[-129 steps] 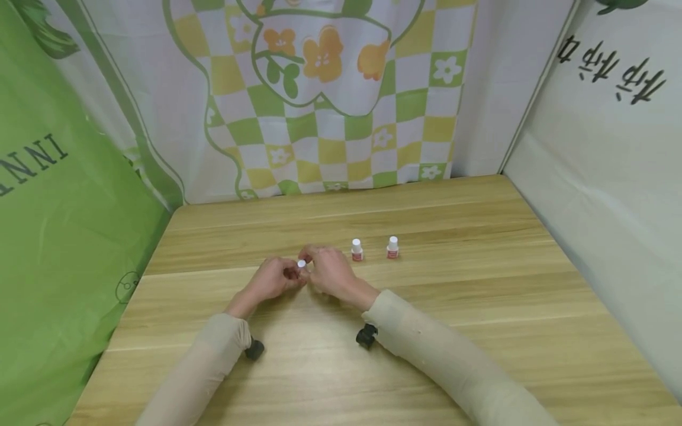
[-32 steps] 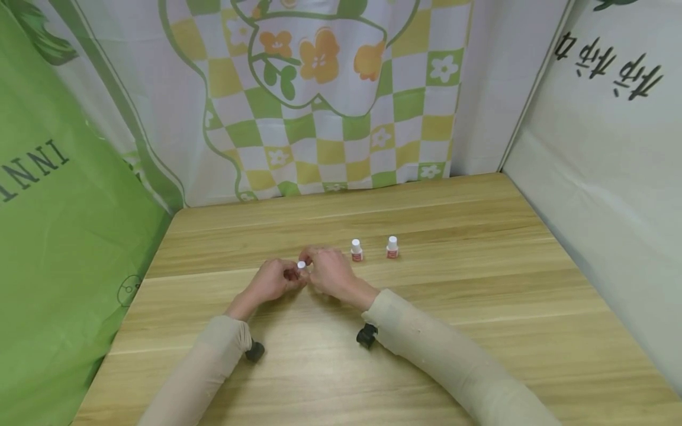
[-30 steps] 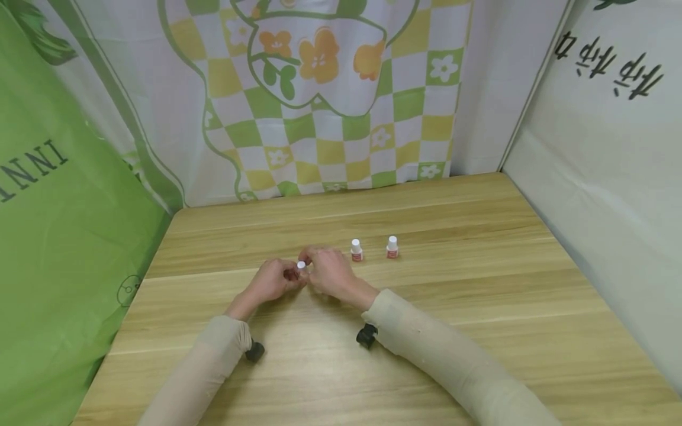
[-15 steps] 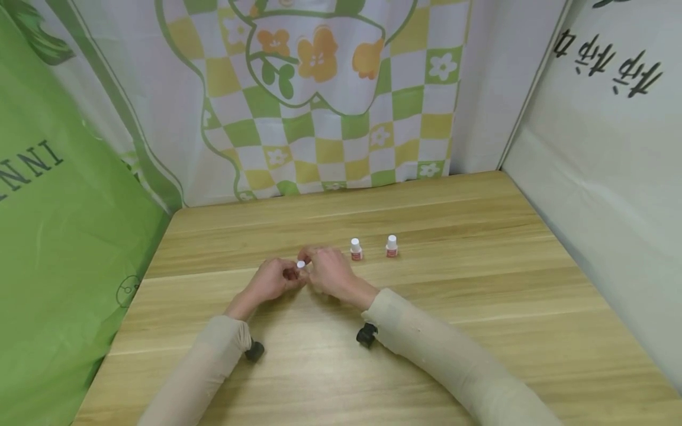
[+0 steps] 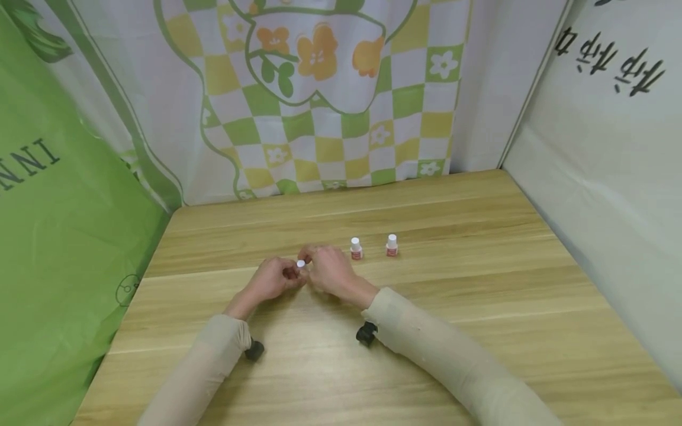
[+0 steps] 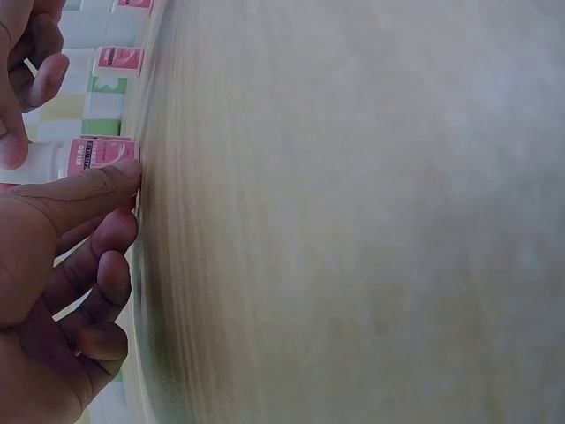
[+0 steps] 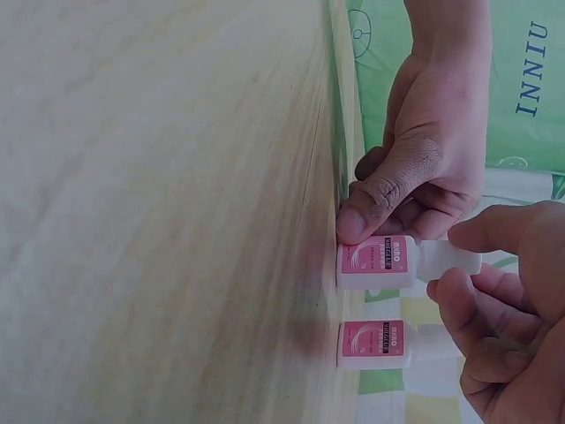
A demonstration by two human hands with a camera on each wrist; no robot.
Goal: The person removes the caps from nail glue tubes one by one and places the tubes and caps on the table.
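Note:
A small white nail glue bottle (image 7: 378,263) with a pink label stands upright on the table between my two hands. Around its lower body, my left hand (image 5: 273,278) grips with thumb and fingers, the thumb lying over the label's edge in the left wrist view. My right hand (image 5: 331,271) pinches the white cap (image 7: 448,260) from either side, as the right wrist view shows. From the head view, only the top of this bottle shows between the fingers. To the right of my right hand, a second matching bottle (image 5: 356,249) and a third bottle (image 5: 392,245) stand upright.
The wooden table (image 5: 426,331) runs up to a checked, flower-printed curtain (image 5: 330,136) at the back. A green cloth (image 5: 69,236) hangs along the left side and a white one (image 5: 602,177) along the right. Both wrists carry small black cameras.
Both hands keep the same place and hold on the bottle. The head view has tilted very slightly; the other two bottles have not moved.

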